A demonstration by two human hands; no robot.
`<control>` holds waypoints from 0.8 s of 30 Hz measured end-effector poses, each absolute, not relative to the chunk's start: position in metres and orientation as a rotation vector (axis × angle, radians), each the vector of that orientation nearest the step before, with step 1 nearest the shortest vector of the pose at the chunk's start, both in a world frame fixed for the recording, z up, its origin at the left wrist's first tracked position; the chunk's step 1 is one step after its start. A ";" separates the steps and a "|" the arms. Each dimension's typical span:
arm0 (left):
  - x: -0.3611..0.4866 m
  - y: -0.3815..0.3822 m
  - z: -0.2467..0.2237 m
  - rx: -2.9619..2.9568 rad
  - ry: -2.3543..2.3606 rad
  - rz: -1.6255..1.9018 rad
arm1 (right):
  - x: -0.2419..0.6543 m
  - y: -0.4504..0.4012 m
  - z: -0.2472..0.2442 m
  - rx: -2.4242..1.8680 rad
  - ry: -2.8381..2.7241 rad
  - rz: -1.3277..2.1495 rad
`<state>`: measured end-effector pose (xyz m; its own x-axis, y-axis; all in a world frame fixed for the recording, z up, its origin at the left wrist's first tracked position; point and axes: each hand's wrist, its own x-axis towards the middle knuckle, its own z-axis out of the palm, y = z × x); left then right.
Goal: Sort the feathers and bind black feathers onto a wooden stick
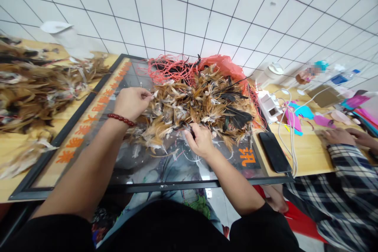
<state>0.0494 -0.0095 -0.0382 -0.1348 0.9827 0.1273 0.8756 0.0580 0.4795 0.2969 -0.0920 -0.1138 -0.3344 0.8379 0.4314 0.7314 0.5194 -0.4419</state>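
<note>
A large heap of brown, white and black feathers (195, 102) lies on a black-framed glass panel (130, 173) with orange characters. At the heap's left edge is my left hand (134, 101), with a red bead bracelet on the wrist; thumb and fingers are pinched on a small whitish feather tip. My right hand (201, 139) touches the near edge of the heap, thumb and index finger close together. What lies between those fingers is too small to make out. Thin white strands rest on the glass beside it.
More feathers (38, 90) cover the table at left, near a white container (67, 39). Red strings (174, 69) and a red plastic bag (224, 65) lie behind the heap. At right are a phone (274, 151), white cables, a white device (268, 106), coloured pieces and another person's hands (339, 136).
</note>
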 end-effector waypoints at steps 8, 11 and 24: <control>0.064 -0.026 -0.054 2.074 2.108 0.593 | 0.297 -0.092 -0.115 -1.263 -2.117 0.171; 0.076 -0.032 -0.057 1.936 1.815 1.109 | 0.295 -0.091 -0.116 -1.288 -1.986 0.326; 0.121 -0.057 -0.097 1.379 1.164 1.205 | 0.295 -0.083 -0.116 -1.245 -1.606 0.746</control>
<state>0.1214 -0.0569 -0.0967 0.0678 0.9917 0.1089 0.0741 -0.1139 0.9907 0.2953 -0.0830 -0.1156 -0.0436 0.9512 0.3053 0.3798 0.2985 -0.8756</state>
